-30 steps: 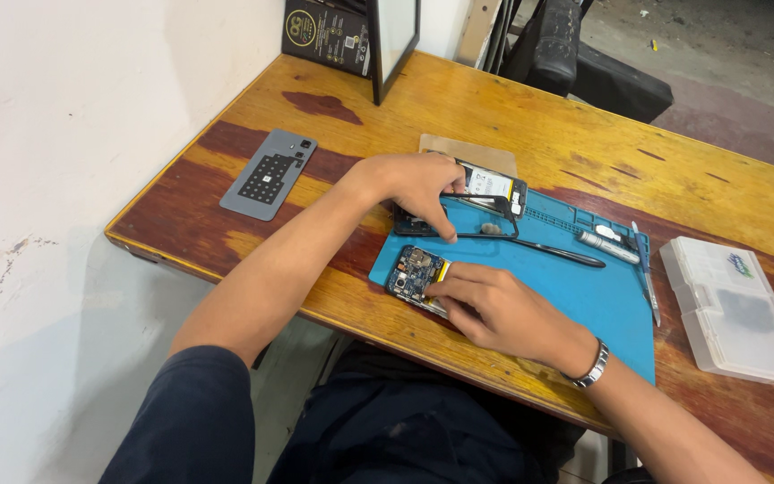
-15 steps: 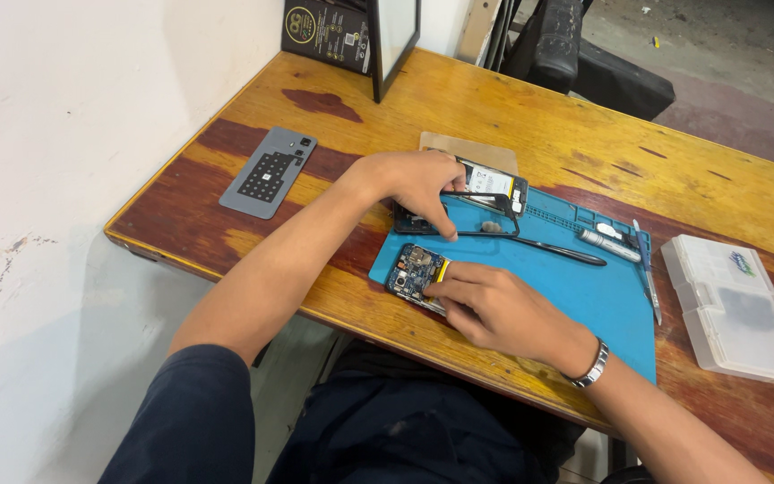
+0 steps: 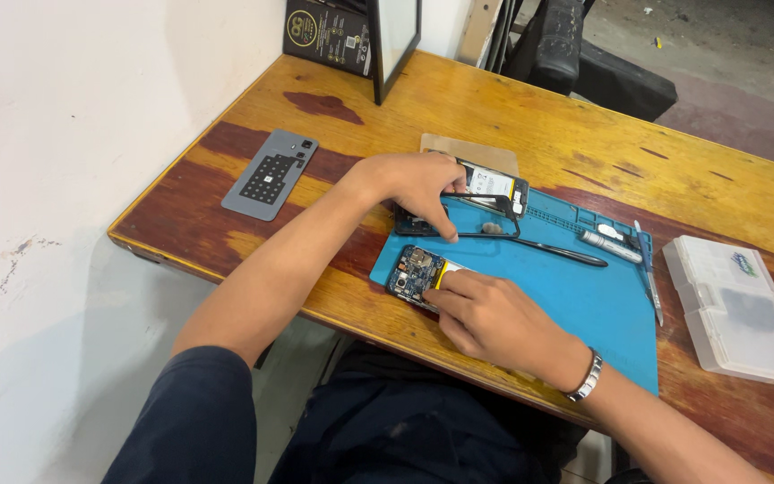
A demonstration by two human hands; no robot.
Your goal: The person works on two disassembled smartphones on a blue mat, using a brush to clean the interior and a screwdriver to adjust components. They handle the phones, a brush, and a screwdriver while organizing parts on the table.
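Two hands at work on an opened phone, one steadying the body, one at a loose frame.

The right hand (image 3: 494,318) lies flat on the opened phone body (image 3: 416,274), its fingers together and pressing it onto the blue mat (image 3: 584,305) at the mat's 9 o'clock corner. The left hand (image 3: 418,184) has its grip pinched on the black phone frame (image 3: 481,215), just at 12 o'clock from the phone body. At 3 o'clock from the frame lie a black pry tool (image 3: 557,253) and tweezers (image 3: 649,282); further out sits a clear parts box (image 3: 736,309). A grey back cover (image 3: 270,173) rests on the table (image 3: 584,134) at 9 o'clock. This looks like mid-disassembly; the next move likely calls for setting the frame clear while keeping the body pinned.
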